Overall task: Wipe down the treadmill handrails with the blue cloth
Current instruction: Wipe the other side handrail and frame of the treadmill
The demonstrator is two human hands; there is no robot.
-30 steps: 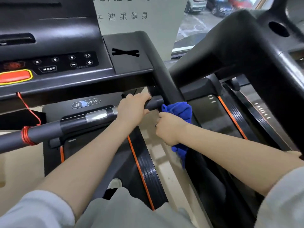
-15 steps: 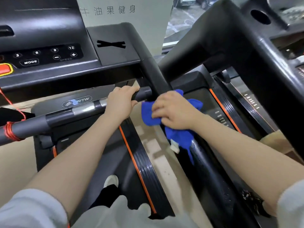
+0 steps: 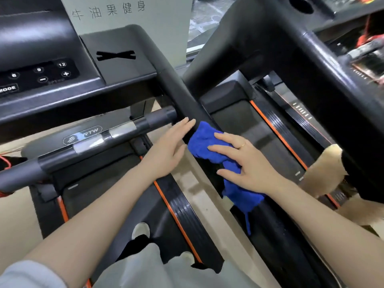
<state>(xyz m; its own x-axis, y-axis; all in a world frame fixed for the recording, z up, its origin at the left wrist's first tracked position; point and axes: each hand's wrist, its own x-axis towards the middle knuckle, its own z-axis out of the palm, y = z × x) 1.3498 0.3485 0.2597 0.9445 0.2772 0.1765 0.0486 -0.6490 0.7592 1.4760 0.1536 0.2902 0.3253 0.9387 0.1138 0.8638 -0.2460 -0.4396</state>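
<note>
On the sloping right-hand handrail (image 3: pixel 188 104), a little below where it leaves the console, the blue cloth (image 3: pixel 209 146) lies draped over the black bar, its lower part hanging down the rail's inner side to a loose tail. My right hand (image 3: pixel 252 168) lies flat on top of it, fingers spread and extended, pressing the cloth against the rail rather than gripping it; a ring shows on one finger. My left hand (image 3: pixel 169 150) is open too, fingers straight and together, its fingertips against the rail just above the cloth. It holds nothing, and I cannot tell whether it bears any weight.

I judge the step in hand to be the wipe of this side rail, near its upper end. Most of the rail's length runs down toward me below the cloth, so a good share of the task looks undone. The next move, as I read it, calls for a firm downward slide with the palm kept flat, and probably a gather of the dangling tail so the cloth wraps the bar instead of dragging.

Beside the left hand, the horizontal crossbar (image 3: pixel 99 142) with its silver sensor patches meets the rail. Above sits the console (image 3: pixel 68 94), its speed buttons blurred. A second treadmill (image 3: pixel 311 65) stands close on the right.
</note>
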